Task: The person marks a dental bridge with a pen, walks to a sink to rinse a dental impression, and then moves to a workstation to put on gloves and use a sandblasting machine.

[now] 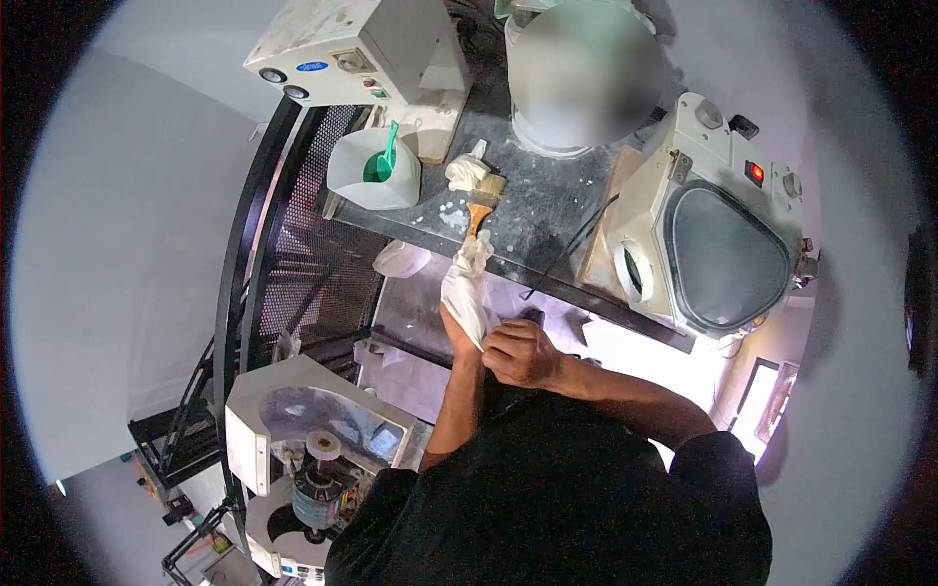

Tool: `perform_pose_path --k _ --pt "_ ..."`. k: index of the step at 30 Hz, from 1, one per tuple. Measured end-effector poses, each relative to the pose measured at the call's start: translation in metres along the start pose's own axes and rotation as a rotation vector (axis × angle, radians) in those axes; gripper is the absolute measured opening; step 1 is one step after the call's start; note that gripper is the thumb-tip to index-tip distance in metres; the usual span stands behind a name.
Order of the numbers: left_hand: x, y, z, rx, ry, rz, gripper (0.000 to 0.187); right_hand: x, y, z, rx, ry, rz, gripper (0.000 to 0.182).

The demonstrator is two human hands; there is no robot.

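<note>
My left hand [465, 298] is inside a white glove, over the table's front edge; the glove's crumpled finger ends hide how the fingers are held. My right hand [521, 354] is bare, its fingers closed on the glove's cuff at the left wrist. Just beyond the gloved fingertips lies a brush [479, 213] with a wooden handle, its bristles pointing away from me. A crumpled white glove [468, 173] rests on the dark tabletop [532, 217], against the bristles.
A white container [374, 168] with a green scoop stands at the table's left. Behind it is a white box machine [352, 54]. A large white bucket [581, 83] stands at the back. To the right sits a machine with a dark window [728, 256]. Another machine [318, 439] is at lower left.
</note>
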State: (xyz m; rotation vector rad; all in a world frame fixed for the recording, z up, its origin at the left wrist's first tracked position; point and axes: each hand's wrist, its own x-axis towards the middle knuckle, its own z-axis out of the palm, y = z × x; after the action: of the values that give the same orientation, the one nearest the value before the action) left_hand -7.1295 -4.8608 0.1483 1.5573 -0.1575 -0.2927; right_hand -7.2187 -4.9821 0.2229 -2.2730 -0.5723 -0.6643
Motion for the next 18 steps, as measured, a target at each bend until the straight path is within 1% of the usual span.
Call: perform_pose_path --k 1,3,4,5,6,7,8,9,10,11,12,13,14,15,17,18 --pt "0.004 0.006 0.002 -0.04 -0.035 -0.014 0.037 0.005 -0.001 0.0 -0.018 0.021 -0.011 0.018" --pt "0.012 0.021 0.004 -0.388 -0.17 -0.097 0.044 0.019 -0.003 -0.003 -0.062 0.063 -0.033 0.02" --pt "0.015 0.029 0.004 -0.644 -0.248 -0.166 0.048 0.029 -0.007 -0.011 -0.072 0.039 0.02 0.017" --pt "0.016 0.038 0.003 -0.997 -0.336 -0.261 0.052 0.039 -0.009 -0.02 -0.03 0.042 0.071 0.016" --pt "0.016 0.044 -0.002 -1.397 -0.397 -0.396 0.056 0.047 -0.011 -0.03 0.017 0.042 0.119 0.015" --pt "0.016 0.049 -0.006 -1.868 -0.417 -0.596 0.061 0.053 -0.011 -0.035 0.07 0.04 0.164 0.013" --pt "0.017 0.054 -0.01 -2.027 -0.485 -0.659 0.065 0.053 -0.008 -0.04 0.121 0.0 0.214 0.008" --pt "0.014 0.085 -0.002 -1.233 -0.601 -0.292 0.064 0.055 -0.007 -0.045 0.184 0.064 0.3 0.008" --pt "0.014 0.09 -0.004 -1.317 -0.737 -0.293 0.058 0.06 -0.007 -0.053 0.248 0.128 0.39 0.01" --pt "0.013 0.095 -0.002 -1.051 -0.654 -0.25 0.06 0.065 -0.007 -0.063 0.31 0.192 0.483 0.011" --pt "0.012 0.105 0.005 -0.788 -0.569 -0.209 0.061 0.073 -0.004 -0.075 0.321 0.204 0.564 0.018" --pt "0.013 0.115 0.011 -0.526 -0.483 -0.168 0.063 0.079 -0.001 -0.083 0.348 0.152 0.647 0.017" --pt "0.018 0.122 0.017 -0.452 -0.522 -0.188 0.065 0.085 0.001 -0.09 0.374 0.102 0.73 0.016" --pt "0.016 0.129 0.015 -0.233 -0.565 -0.08 0.066 0.087 0.002 -0.094 0.399 0.051 0.813 0.016" --pt "0.011 0.142 0.004 0.203 -0.627 0.138 0.067 0.076 0.013 -0.084 0.479 0.071 0.815 0.018" --pt "0.01 0.146 0.008 0.206 -0.61 0.165 0.074 0.072 0.015 -0.083 0.501 0.095 0.795 0.018"
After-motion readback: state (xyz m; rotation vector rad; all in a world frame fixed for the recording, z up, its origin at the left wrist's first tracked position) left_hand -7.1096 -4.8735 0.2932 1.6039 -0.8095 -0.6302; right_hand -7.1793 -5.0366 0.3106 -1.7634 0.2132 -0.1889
